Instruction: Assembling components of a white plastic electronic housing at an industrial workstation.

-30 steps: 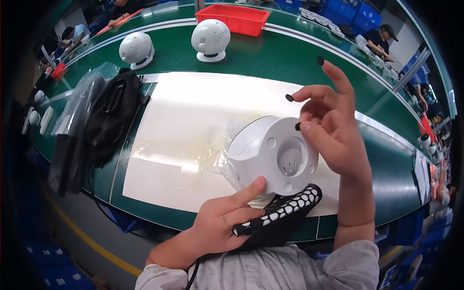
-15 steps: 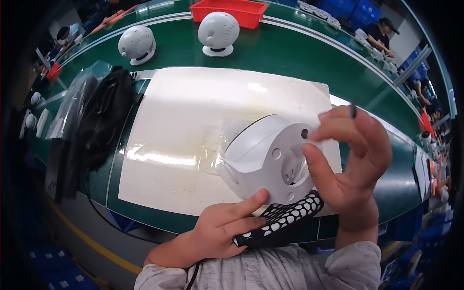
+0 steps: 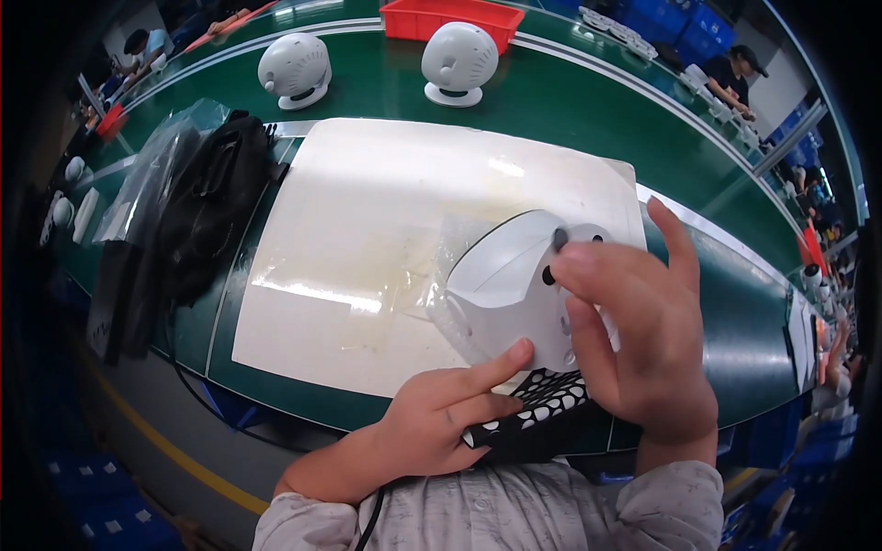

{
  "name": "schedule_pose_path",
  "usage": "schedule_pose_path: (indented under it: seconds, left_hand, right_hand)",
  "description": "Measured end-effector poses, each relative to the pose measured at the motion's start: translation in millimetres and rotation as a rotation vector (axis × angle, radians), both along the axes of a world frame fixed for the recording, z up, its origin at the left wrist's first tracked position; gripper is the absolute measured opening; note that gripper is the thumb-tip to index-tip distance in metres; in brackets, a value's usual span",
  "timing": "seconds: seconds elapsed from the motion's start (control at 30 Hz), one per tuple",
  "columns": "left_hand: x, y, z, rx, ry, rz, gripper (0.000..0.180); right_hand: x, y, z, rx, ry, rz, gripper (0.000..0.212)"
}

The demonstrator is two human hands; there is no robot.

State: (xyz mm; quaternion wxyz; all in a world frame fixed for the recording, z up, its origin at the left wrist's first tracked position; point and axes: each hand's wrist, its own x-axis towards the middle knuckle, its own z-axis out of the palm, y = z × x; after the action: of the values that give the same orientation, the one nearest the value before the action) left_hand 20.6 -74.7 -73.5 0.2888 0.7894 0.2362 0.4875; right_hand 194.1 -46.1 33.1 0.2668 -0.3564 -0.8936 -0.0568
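A white rounded appliance [image 3: 501,262] lies tilted on a clear plastic bag [image 3: 446,280], its base turned toward me. One small black round pad [image 3: 598,239] sits near the base's upper edge; another dark pad [image 3: 548,275] is at my right fingertips. My right hand [image 3: 634,331] curls over the base, with a blurred small black piece [image 3: 560,241] at a fingertip. The right palm hides part of the base. My left hand [image 3: 450,413] grips a black sheet with white dots [image 3: 542,404] below the appliance, its index finger touching the base edge.
A pale board [image 3: 340,211] covers the green bench. Black cloth-like items [image 3: 216,202] and plastic bags [image 3: 147,193] lie to the left. Two similar white appliances [image 3: 296,66] and a red bin [image 3: 450,18] stand at the back. A co-worker [image 3: 730,78] sits at far right.
My right hand has come down and left onto the base, fingers curling in. A second black pad now shows where a pale circle was. The view has shifted slightly; my left hand keeps its grip.
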Motion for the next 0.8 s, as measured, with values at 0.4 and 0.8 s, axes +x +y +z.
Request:
schedule_pose_path:
  seconds: [0.4, 0.8]
  left_hand:
    - [2, 2, 1, -0.039, 0.004, -0.003, 0.025]
    - [6, 3, 1, 0.012, -0.023, 0.034, 0.026]
  right_hand:
    - [28, -10, -24, -0.460, 0.292, -0.004, 0.009]
    - [25, -41, -12, -0.102, -0.305, -0.132, 0.035]
